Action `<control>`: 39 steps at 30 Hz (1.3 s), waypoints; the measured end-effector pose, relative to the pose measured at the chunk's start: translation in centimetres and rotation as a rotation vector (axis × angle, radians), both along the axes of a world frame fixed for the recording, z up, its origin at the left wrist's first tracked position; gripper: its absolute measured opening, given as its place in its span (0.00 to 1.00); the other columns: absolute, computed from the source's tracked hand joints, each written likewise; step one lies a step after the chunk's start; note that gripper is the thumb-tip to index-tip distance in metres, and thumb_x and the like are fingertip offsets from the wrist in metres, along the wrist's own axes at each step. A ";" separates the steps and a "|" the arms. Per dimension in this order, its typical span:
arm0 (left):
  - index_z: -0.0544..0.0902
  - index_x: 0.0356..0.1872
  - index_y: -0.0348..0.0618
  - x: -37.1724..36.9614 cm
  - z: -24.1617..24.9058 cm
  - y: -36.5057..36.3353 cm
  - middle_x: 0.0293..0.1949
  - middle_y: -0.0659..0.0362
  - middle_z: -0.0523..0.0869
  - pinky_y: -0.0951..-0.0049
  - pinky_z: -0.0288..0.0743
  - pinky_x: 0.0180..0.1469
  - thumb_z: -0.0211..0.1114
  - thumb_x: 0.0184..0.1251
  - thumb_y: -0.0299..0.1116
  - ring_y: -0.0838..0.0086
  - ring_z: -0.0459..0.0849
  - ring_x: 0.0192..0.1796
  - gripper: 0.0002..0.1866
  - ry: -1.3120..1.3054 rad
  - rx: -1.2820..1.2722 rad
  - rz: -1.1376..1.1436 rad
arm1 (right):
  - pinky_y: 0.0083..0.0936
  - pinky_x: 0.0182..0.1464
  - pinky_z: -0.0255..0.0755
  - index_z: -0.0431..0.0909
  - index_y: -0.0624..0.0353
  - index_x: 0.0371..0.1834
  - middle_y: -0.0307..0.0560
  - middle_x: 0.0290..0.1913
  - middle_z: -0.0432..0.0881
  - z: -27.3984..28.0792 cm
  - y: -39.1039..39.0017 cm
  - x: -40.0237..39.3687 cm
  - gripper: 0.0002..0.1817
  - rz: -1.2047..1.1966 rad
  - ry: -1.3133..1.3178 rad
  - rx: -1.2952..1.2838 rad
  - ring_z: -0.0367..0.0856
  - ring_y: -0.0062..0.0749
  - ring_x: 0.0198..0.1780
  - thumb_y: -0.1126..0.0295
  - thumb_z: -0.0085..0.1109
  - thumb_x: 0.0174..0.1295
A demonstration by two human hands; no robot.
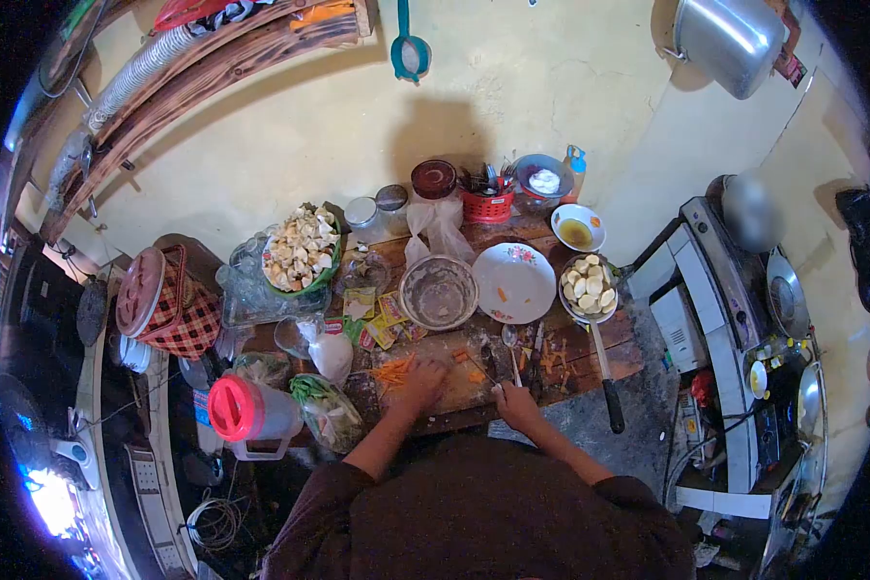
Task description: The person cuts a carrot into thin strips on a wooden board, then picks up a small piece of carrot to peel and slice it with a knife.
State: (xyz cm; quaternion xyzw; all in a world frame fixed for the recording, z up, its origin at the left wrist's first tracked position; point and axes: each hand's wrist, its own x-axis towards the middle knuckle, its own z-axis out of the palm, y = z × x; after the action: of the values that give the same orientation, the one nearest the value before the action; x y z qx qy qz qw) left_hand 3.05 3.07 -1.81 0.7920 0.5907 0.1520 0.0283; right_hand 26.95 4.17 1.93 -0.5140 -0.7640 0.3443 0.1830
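My left hand [421,384] presses down on orange carrot pieces [393,368] lying on a wooden cutting board [459,385]. My right hand [515,402] grips a knife [486,368] whose blade points toward the carrot beside the left hand. Carrot scraps [555,360] are scattered on the wooden table to the right of the board.
Behind the board stand a metal bowl [439,291], a white plate [515,282] and a pan of pale potato pieces [589,285]. A green basket of chopped vegetables [302,249], jars and a red utensil holder [487,204] line the wall. A stove [744,319] is at right, a red-lidded jug [246,410] at left.
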 end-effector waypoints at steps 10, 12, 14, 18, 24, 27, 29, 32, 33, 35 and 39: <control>0.77 0.33 0.39 -0.7 -1.3 0.1 0.34 0.49 0.77 0.61 0.71 0.38 0.58 0.53 0.30 0.53 0.77 0.38 0.08 -0.388 -0.083 0.258 | 0.50 0.36 0.66 0.70 0.69 0.32 0.67 0.27 0.75 0.1 0.2 -0.2 0.19 0.031 -0.028 -0.090 0.74 0.63 0.33 0.60 0.42 0.63; 0.76 0.32 0.37 -0.8 -0.4 -0.3 0.33 0.49 0.77 0.60 0.70 0.39 0.58 0.53 0.28 0.52 0.76 0.38 0.07 -0.519 -0.038 0.299 | 0.50 0.35 0.66 0.70 0.69 0.31 0.67 0.27 0.75 -0.2 0.1 -0.3 0.19 0.035 -0.034 -0.100 0.74 0.63 0.33 0.60 0.43 0.63; 0.76 0.31 0.36 -0.8 0.8 -0.9 0.32 0.48 0.76 0.60 0.70 0.40 0.58 0.53 0.26 0.51 0.76 0.38 0.06 -0.651 0.010 0.342 | 0.50 0.37 0.66 0.70 0.70 0.32 0.66 0.27 0.75 -1.8 0.0 -0.2 0.19 0.081 -0.082 -0.102 0.74 0.63 0.33 0.60 0.43 0.63; 0.76 0.31 0.37 0.3 4.7 -1.7 0.33 0.48 0.77 0.60 0.70 0.40 0.61 0.51 0.25 0.53 0.76 0.39 0.06 -0.551 0.099 0.392 | 0.50 0.38 0.66 0.71 0.69 0.33 0.66 0.27 0.75 -3.3 -0.7 -0.8 0.19 0.175 -0.155 -0.144 0.74 0.63 0.33 0.59 0.43 0.63; 0.77 0.31 0.39 0.2 3.7 -2.2 0.32 0.51 0.79 0.62 0.71 0.42 0.62 0.50 0.26 0.55 0.78 0.38 0.07 -0.529 0.252 0.366 | 0.51 0.40 0.66 0.71 0.68 0.31 0.67 0.30 0.76 -3.9 -1.7 -2.1 0.20 0.228 -0.164 -0.223 0.74 0.64 0.36 0.58 0.41 0.64; 0.77 0.30 0.40 0.2 1.1 -2.1 0.32 0.53 0.79 0.62 0.72 0.42 0.62 0.49 0.27 0.57 0.78 0.38 0.06 -0.440 0.240 0.243 | 0.51 0.40 0.66 0.72 0.69 0.32 0.68 0.31 0.76 -3.7 -1.6 -1.8 0.20 0.177 -0.104 -0.164 0.74 0.64 0.36 0.59 0.41 0.64; 0.78 0.30 0.41 0.7 0.3 -2.3 0.31 0.53 0.79 0.63 0.72 0.41 0.62 0.49 0.28 0.58 0.78 0.38 0.06 -0.340 0.251 0.110 | 0.51 0.40 0.66 0.71 0.69 0.33 0.68 0.30 0.76 -2.1 -1.3 -1.4 0.20 0.126 -0.139 -0.226 0.74 0.65 0.36 0.59 0.41 0.64; 0.79 0.29 0.42 2.4 0.8 -2.8 0.32 0.54 0.80 0.65 0.72 0.41 0.61 0.49 0.28 0.60 0.78 0.38 0.06 -0.270 0.109 -0.071 | 0.51 0.39 0.66 0.71 0.69 0.33 0.68 0.29 0.76 -2.9 -1.5 -0.8 0.19 0.114 -0.107 -0.095 0.74 0.64 0.35 0.60 0.41 0.64; 0.79 0.30 0.41 2.6 0.4 -2.9 0.33 0.54 0.80 0.65 0.72 0.42 0.61 0.49 0.29 0.60 0.78 0.39 0.06 -0.265 0.067 -0.132 | 0.51 0.39 0.66 0.71 0.69 0.33 0.68 0.29 0.76 -2.8 -1.5 -0.7 0.19 0.109 -0.109 -0.096 0.74 0.64 0.35 0.60 0.41 0.64; 0.79 0.31 0.41 3.0 -0.4 -3.2 0.33 0.55 0.80 0.66 0.73 0.42 0.61 0.49 0.29 0.61 0.78 0.40 0.07 -0.262 0.025 -0.199 | 0.51 0.39 0.66 0.71 0.69 0.34 0.69 0.28 0.76 -2.7 -1.6 -0.6 0.18 0.142 -0.117 -0.135 0.74 0.65 0.35 0.61 0.41 0.64; 0.79 0.37 0.40 3.0 -1.1 -4.4 0.38 0.56 0.81 0.62 0.69 0.50 0.62 0.51 0.32 0.63 0.77 0.46 0.12 -0.243 0.141 -0.160 | 0.51 0.39 0.66 0.71 0.69 0.34 0.69 0.28 0.76 -1.3 -2.2 -0.7 0.18 0.126 -0.109 -0.146 0.74 0.65 0.36 0.61 0.43 0.63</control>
State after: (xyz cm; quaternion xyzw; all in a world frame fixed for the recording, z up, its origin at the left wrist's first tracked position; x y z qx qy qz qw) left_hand 6.08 -1.34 -2.95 0.8124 0.5057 0.2850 0.0561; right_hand 26.28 1.96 0.59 -0.4948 -0.7765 0.3815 0.0810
